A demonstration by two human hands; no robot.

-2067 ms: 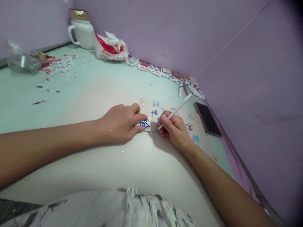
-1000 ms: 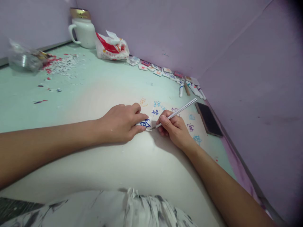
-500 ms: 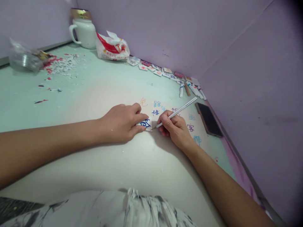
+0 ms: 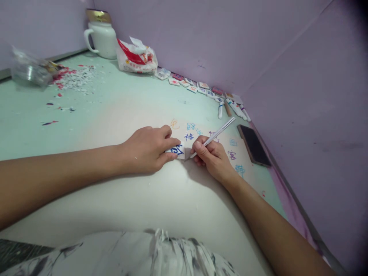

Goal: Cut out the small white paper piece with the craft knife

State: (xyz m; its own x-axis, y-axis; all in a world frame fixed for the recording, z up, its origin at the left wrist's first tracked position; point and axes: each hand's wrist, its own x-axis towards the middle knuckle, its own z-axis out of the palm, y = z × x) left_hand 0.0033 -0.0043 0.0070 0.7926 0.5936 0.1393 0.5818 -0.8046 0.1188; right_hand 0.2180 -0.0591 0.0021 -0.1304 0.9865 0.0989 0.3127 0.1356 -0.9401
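The left hand (image 4: 148,149) lies flat on its side with the fingers curled together, pinching a small white square tile with a dark blue painted character (image 4: 176,150) against the pale green tabletop (image 4: 120,107); thumb and forefinger close on the tile's near edge, so only its right half shows. The right hand (image 4: 211,156) is closed in a writing grip around a thin silver-white stylus-like tool (image 4: 214,136), whose tip comes down at the tile's lower right corner, touching it or just beside it; the long shaft slants up and away to the right.

Judging by what lies around, the work looks well along but not finished. The blue character on the held tile appears largely complete, and the tip at its edge suggests trimming or cleaning the outline. On the table just beyond the hands sit several loose coloured characters (image 4: 189,136) in blue, orange and purple. Further back, a row of small finished tiles (image 4: 191,85) runs along the lilac wall, next to a few white marker pens (image 4: 230,107). A black phone (image 4: 253,145) lies to the right, near the wall. At the far left a heap of red and white scraps (image 4: 73,76) lies beside a crumpled clear bag (image 4: 27,71), with a white lidded mug (image 4: 100,36) and a red-and-white plastic packet (image 4: 136,57) behind.
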